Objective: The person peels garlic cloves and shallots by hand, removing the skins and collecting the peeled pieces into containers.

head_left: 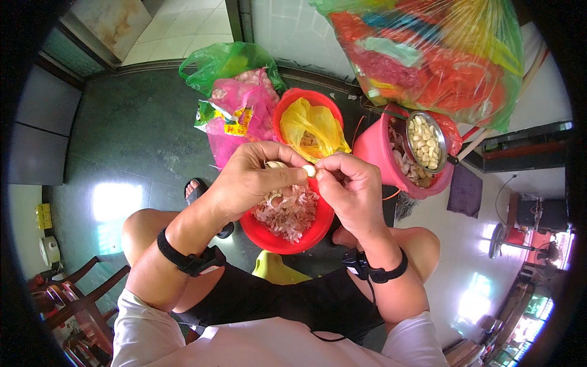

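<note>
Garlic clove (309, 170), small and pale, is right between the two hands. The left hand (263, 170) is curled, with finger and thumb pinching the clove, and more garlic (275, 164) shows inside it. The right hand (351, 183) is bent, its finger and thumb tips nearly together, nipping the clove's right edge. The clove should be light and hard, a bit slippery where bare, and easy to bruise. Its fat sides look best to hold. Under the hands is a red tub (287, 248) of papery skins (287, 214). Right of the hands, a metal bowl (444, 145) holds bare cloves (424, 142).
</note>
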`<state>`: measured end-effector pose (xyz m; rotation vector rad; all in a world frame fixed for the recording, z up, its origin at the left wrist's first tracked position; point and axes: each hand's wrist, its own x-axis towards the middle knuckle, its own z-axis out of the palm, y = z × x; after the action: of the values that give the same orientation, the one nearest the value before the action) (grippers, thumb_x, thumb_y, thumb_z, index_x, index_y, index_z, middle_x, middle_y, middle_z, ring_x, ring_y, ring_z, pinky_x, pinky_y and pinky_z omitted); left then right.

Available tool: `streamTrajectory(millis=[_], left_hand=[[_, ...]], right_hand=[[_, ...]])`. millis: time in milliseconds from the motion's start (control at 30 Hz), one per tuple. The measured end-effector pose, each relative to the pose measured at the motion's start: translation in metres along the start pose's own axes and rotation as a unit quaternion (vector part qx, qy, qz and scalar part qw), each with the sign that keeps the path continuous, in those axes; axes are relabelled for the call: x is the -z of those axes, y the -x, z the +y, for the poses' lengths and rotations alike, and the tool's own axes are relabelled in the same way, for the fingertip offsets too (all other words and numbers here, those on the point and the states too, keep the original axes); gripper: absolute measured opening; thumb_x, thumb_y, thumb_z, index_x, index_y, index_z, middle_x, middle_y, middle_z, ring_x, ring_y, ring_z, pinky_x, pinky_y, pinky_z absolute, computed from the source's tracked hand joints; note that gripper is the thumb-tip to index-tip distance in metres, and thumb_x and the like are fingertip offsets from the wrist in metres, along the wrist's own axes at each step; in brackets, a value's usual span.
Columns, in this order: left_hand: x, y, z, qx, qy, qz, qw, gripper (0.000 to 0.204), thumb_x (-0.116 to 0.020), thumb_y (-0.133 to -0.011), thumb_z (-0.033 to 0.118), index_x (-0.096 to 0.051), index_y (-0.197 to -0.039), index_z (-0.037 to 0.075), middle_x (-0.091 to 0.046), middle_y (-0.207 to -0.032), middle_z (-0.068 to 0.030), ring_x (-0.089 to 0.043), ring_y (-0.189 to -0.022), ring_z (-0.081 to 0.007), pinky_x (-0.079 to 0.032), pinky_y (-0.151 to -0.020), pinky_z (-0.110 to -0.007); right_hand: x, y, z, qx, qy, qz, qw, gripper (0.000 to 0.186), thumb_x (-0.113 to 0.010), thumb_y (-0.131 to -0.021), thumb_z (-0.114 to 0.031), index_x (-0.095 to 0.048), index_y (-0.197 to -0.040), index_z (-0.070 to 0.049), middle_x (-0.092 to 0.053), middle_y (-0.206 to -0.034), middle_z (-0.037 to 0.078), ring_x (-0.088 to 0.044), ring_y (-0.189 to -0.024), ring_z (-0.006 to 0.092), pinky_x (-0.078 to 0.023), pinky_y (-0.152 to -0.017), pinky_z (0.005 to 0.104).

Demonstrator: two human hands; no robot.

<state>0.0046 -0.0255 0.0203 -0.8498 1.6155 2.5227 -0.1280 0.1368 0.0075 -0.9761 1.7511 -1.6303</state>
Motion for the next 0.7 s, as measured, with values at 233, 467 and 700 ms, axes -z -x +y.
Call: streamTrajectory(millis=[233, 467, 700], left_hand=[[-0.001, -0.009, -0.013, -0.431, -0.345, 0.081, 0.83, 0.02, -0.079, -0.087, 0.0, -0.079, -0.107, 0.0, -0.075, -0.099, -0.0145, -0.073, -0.087, -0.0247, -0.057, -0.076, -0.032], [-0.003, -0.009, -0.016, -0.388, -0.289, 0.061, 0.873, 0.022, -0.079, -0.089, 0.002, -0.079, -0.111, 0.001, -0.076, -0.099, -0.0143, -0.074, -0.088, -0.0234, -0.058, -0.079, -0.032], [-0.002, -0.002, -0.015, -0.192, -0.084, 0.001, 0.978, 0.02, -0.075, -0.099, 0.012, -0.078, -0.112, -0.003, -0.077, -0.099, -0.0072, -0.069, -0.088, -0.0098, -0.057, -0.078, -0.027]], right_hand=[[-0.003, -0.001, -0.001, -0.012, 0.025, 0.032, 0.999, 0.003, -0.069, -0.091, 0.0, -0.07, -0.09, 0.003, -0.07, -0.078, 0.002, -0.061, -0.071, 0.0043, -0.05, -0.065, 0.0242], [-0.005, 0.0, -0.007, 0.027, 0.048, 0.039, 0.998, 0.002, -0.068, -0.091, 0.001, -0.069, -0.091, 0.003, -0.07, -0.078, 0.004, -0.062, -0.069, 0.0056, -0.051, -0.063, 0.025], [-0.003, 0.0, -0.004, 0.08, 0.07, 0.023, 0.994, 0.004, -0.07, -0.087, 0.001, -0.067, -0.09, 0.002, -0.068, -0.078, 0.008, -0.065, -0.068, 0.0131, -0.051, -0.062, 0.0273]])
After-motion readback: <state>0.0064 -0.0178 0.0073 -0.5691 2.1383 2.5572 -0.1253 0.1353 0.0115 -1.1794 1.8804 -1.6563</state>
